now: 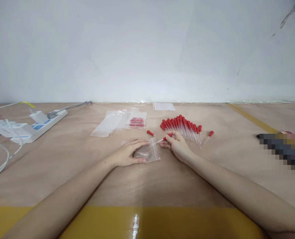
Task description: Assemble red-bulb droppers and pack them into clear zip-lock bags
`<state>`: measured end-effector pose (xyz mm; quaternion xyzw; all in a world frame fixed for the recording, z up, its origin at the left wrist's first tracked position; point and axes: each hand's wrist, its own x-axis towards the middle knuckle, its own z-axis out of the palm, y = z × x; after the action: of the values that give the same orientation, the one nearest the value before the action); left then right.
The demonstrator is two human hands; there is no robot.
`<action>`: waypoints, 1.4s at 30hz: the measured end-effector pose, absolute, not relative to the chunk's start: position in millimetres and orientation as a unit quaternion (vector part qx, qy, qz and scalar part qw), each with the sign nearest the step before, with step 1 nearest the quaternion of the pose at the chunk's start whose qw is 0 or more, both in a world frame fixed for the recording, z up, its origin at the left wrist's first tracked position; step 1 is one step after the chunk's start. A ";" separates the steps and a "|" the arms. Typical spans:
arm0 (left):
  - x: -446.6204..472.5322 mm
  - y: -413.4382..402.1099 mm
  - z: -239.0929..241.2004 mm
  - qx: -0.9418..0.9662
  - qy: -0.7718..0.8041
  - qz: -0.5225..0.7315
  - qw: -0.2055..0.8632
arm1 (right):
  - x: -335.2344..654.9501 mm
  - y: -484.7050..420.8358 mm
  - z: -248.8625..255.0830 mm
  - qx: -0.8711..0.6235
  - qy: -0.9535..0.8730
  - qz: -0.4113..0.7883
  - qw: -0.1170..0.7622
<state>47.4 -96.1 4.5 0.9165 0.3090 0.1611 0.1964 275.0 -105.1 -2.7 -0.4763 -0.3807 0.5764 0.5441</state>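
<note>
A small clear zip bag [154, 153] lies flat on the table. My left hand [129, 152] rests on it, thumb and fingers spread apart, covering part of the bag. In my right hand [177, 145] is a glass dropper [167, 136] with a red rubber bulb, pinched near the bulb. Its clear tip points left over the mouth of the bag; whether it is inside I cannot tell. Another red-bulbed dropper [149, 132] lies just behind the bag, its stem partly hidden. To the right, several more droppers [183, 122] lie in a fanned pile, with a single dropper [210, 134] beside them.
Behind my left hand lie flat empty bags [106, 123] and a filled bag [137, 120] holding red-bulbed droppers. Another flat bag [163, 106] is near the wall. A white power strip [50, 122] with chargers and cables occupies the left. A dark pixelated object [284, 151] sits right.
</note>
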 end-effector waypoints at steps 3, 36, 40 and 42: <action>47.9 -96.5 6.0 0.915 0.307 0.170 0.199 | 281.4 -112.4 -1.0 -0.440 -0.479 0.604 0.460; 12.2 -78.5 8.4 0.908 0.292 0.111 0.278 | 289.2 -98.8 -2.9 -0.339 -0.824 0.361 0.275; 10.1 -77.5 8.6 0.901 0.301 0.093 0.298 | 302.7 -97.0 10.6 -0.290 -0.856 0.388 0.179; 9.5 -76.9 8.9 0.899 0.305 0.086 0.303 | 308.6 -91.8 17.7 -0.292 -0.834 0.438 0.166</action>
<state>9.5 -76.9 8.9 0.8986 0.3054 0.0861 0.3029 308.6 -91.8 17.7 -0.2921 -0.8340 0.4376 0.1659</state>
